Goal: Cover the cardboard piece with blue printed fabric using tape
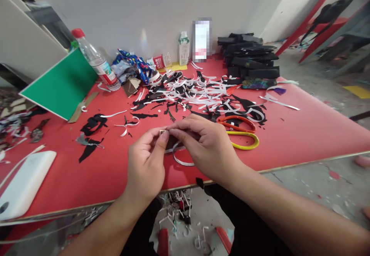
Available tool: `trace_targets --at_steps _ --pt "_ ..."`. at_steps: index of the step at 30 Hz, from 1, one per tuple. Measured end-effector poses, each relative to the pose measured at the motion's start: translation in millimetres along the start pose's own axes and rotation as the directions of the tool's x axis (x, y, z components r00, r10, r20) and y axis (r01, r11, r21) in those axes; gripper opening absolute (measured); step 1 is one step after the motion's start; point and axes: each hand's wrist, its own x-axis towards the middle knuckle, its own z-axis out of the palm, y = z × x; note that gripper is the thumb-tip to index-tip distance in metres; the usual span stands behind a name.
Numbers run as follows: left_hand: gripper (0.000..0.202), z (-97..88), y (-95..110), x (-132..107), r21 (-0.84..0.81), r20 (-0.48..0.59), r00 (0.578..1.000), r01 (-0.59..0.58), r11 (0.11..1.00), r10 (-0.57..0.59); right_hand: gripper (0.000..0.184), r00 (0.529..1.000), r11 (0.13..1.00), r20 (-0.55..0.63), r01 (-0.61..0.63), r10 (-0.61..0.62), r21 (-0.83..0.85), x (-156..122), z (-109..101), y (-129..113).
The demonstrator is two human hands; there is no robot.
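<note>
The bench (303, 132) is red and littered with white and black scraps (202, 94), and on it are a white strip (180, 159), scissors (241, 132) with orange and yellow handles, a green board (62, 84), a red-capped clear bottle (96, 61), a black stack (250, 57) and a blue patterned cloth (134, 63).

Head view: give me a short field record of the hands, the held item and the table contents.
left hand: fingers pinch small piece
right hand: fingers pinch the same piece from the other side
white strip: loops on the table under the hands
scissors: orange and yellow handles, flat beside right hand
table: red
scraps: black and white offcuts, mid-table
far edge: bottle, carton, black stack
left side: green board, white device
</note>
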Motion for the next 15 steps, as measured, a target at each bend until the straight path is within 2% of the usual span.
trace_targets --at_steps 10,15 --pt "0.022 0.5 -6 -1 -0.065 -0.022 1.000 0.014 0.998 -0.016 0.014 0.998 0.982 0.006 0.068 -0.068 -0.174 -3 0 -6" --pt "0.023 -4.3 -8 4 -0.031 -0.083 0.996 -0.033 0.999 0.031 0.006 0.997 0.970 -0.061 -0.055 0.041 -0.236 2 -10 -8"
